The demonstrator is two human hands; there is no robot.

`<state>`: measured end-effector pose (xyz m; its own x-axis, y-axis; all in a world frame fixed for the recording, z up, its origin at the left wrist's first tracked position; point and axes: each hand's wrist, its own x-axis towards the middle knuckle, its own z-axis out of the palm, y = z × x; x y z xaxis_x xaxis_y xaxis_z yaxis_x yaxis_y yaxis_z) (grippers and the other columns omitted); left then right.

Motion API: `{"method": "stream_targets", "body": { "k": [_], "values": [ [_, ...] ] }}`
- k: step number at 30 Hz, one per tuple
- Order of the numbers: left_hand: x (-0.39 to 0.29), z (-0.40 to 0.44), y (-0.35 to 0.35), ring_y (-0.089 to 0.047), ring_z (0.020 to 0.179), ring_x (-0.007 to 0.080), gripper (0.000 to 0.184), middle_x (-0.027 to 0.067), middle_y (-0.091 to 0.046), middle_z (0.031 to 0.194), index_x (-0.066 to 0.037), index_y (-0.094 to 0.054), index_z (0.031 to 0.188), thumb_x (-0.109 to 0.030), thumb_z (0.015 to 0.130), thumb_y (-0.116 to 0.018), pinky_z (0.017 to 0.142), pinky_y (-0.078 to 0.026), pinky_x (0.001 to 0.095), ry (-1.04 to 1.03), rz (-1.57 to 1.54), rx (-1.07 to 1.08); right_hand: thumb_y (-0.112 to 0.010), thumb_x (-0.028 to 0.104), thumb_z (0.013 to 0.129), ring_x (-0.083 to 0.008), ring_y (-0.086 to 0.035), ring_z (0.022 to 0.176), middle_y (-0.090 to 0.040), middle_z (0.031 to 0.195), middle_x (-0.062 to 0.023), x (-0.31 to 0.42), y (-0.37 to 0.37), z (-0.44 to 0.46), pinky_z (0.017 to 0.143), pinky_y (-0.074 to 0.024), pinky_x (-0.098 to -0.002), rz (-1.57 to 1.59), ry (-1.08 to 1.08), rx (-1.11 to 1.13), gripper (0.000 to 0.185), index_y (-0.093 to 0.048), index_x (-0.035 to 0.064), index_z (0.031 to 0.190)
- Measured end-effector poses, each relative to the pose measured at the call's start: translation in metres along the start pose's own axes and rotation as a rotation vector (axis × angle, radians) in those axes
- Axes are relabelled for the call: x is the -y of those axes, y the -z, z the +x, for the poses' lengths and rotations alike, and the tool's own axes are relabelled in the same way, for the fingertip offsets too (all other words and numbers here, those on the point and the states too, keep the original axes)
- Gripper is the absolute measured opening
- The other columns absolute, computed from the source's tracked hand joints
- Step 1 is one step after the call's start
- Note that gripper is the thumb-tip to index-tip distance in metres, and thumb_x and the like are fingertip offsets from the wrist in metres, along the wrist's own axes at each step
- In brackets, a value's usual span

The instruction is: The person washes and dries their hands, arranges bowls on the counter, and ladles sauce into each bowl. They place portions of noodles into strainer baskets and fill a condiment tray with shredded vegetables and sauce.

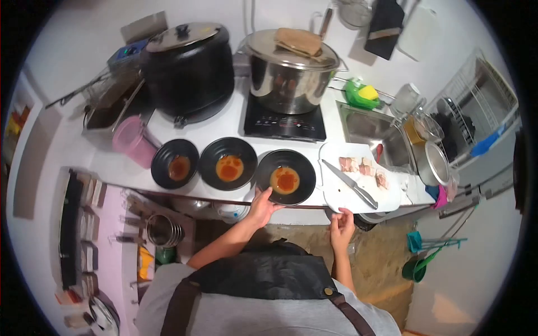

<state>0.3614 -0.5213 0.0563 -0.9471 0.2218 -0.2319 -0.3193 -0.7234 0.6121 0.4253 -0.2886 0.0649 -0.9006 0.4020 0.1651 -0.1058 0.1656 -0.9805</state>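
Note:
My left hand grips the near rim of a black bowl, thumb over the edge and fingers beneath. Reddish-brown sauce lies in its bottom. Two more black bowls, a middle one and a smaller left one, stand beside it with similar sauce. My right hand is at the near edge of a white cutting board, fingers loosely bent and holding nothing I can see. A knife lies diagonally on the board, left of several pieces of sliced meat.
Behind the bowls are a black lidded soup warmer and a steel stockpot on an induction cooker. A pink pitcher stands left. The sink and a metal pot are right.

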Motion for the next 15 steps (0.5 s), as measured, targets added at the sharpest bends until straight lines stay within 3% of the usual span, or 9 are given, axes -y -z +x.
{"method": "stream_targets", "body": {
  "k": [3, 6, 7, 8, 11, 12, 13, 14, 15],
  "values": [
    [-0.009, -0.006, -0.003, -0.042, 0.113, 0.0381, 0.064, 0.0124, -0.014, 0.138, -0.02, -0.005, 0.132, -0.037, 0.089, -0.049, 0.088, -0.041, 0.0523, 0.05, 0.085, -0.108, -0.061, 0.007, 0.081, -0.0044, -0.041, 0.045, -0.048, 0.056, 0.0027, 0.02, -0.023, 0.037, 0.044, -0.0349, -0.0182, -0.066, 0.112, 0.075, 0.012, -0.055, 0.0031, 0.071],
    [-0.02, -0.041, 0.025, -0.055, 0.086, 0.0169, 0.05, 0.0087, -0.04, 0.122, -0.014, -0.032, 0.126, -0.039, 0.087, -0.051, 0.067, -0.048, 0.0295, -0.028, 0.365, -0.083, -0.064, 0.003, 0.078, -0.0054, -0.045, 0.049, -0.05, 0.055, -0.0008, 0.064, -0.057, 0.048, 0.044, -0.0337, -0.0189, 0.14, 0.387, 0.32, 0.014, -0.054, 0.0004, 0.068],
    [-0.034, -0.059, 0.038, -0.054, 0.073, 0.0051, 0.029, 0.0019, -0.056, 0.097, -0.009, -0.054, 0.106, -0.032, 0.089, -0.051, 0.063, -0.044, 0.0227, -0.05, 0.478, -0.119, -0.063, 0.003, 0.078, -0.0059, -0.047, 0.05, -0.052, 0.057, -0.0017, 0.087, -0.077, 0.042, 0.045, -0.0353, -0.0191, 0.193, 0.407, 0.485, 0.013, -0.054, 0.0003, 0.069],
    [-0.042, -0.078, 0.055, -0.053, 0.062, 0.0053, 0.023, -0.0009, -0.059, 0.076, -0.005, -0.061, 0.093, -0.026, 0.088, -0.052, 0.057, -0.044, 0.0206, -0.155, 0.549, -0.228, -0.063, 0.002, 0.078, -0.0064, -0.048, 0.052, -0.053, 0.059, -0.0027, 0.104, -0.101, 0.032, 0.047, -0.037, -0.0193, 0.247, 0.428, 0.634, 0.012, -0.055, 0.0003, 0.069],
    [-0.053, -0.132, 0.148, -0.053, 0.057, 0.0096, 0.022, 0.0012, -0.057, 0.067, -0.003, -0.06, 0.079, -0.024, 0.082, -0.06, 0.053, -0.045, 0.024, -0.458, 0.793, -1.083, -0.063, 0.003, 0.077, -0.0103, -0.057, 0.068, -0.058, 0.073, -0.0046, 0.131, -0.171, -0.011, 0.062, -0.0459, -0.0234, 0.245, 0.318, 1.198, 0.03, -0.053, 0.0004, 0.105],
    [-0.069, -0.162, 0.163, -0.052, 0.059, 0.0112, 0.022, 0.0024, -0.057, 0.066, -0.003, -0.06, 0.071, -0.023, 0.077, -0.066, 0.057, -0.044, 0.0281, -0.554, 0.767, -1.359, -0.064, 0.002, 0.075, -0.0112, -0.058, 0.07, -0.06, 0.077, -0.0063, 0.141, -0.195, -0.025, 0.065, -0.0461, -0.024, 0.066, 0.305, 1.373, 0.033, -0.054, 0.0018, 0.106],
    [-0.071, -0.181, 0.204, -0.051, 0.059, 0.0128, 0.026, 0.0036, -0.055, 0.065, -0.001, -0.059, 0.08, -0.025, 0.074, -0.069, 0.057, -0.043, 0.028, -0.884, 0.695, -1.578, -0.065, 0.004, 0.074, -0.0155, -0.059, 0.068, -0.06, 0.078, -0.0088, 0.134, -0.224, -0.044, 0.063, -0.0459, -0.0254, 0.073, 0.441, 1.456, 0.03, -0.057, 0.0027, 0.102],
    [-0.086, -0.208, 0.222, -0.052, 0.063, 0.0176, 0.036, 0.0065, -0.055, 0.072, 0.0, -0.055, 0.088, -0.028, 0.071, -0.072, 0.061, -0.044, 0.0306, -0.943, 0.676, -1.784, -0.064, 0.005, 0.074, -0.0181, -0.059, 0.068, -0.059, 0.078, -0.0099, 0.129, -0.253, -0.063, 0.062, -0.0457, -0.027, 0.094, 0.487, 1.555, 0.025, -0.058, 0.0025, 0.098],
    [-0.095, -0.228, 0.253, -0.054, 0.07, 0.0241, 0.042, 0.0102, -0.057, 0.078, 0.002, -0.053, 0.091, -0.029, 0.071, -0.072, 0.067, -0.044, 0.0347, -0.985, 0.97, -2.114, -0.064, 0.007, 0.074, -0.0206, -0.059, 0.068, -0.059, 0.077, -0.0109, 0.123, -0.28, -0.083, 0.06, -0.0456, -0.0285, 0.11, 0.531, 1.651, 0.02, -0.059, 0.0022, 0.094]
  ]
}}
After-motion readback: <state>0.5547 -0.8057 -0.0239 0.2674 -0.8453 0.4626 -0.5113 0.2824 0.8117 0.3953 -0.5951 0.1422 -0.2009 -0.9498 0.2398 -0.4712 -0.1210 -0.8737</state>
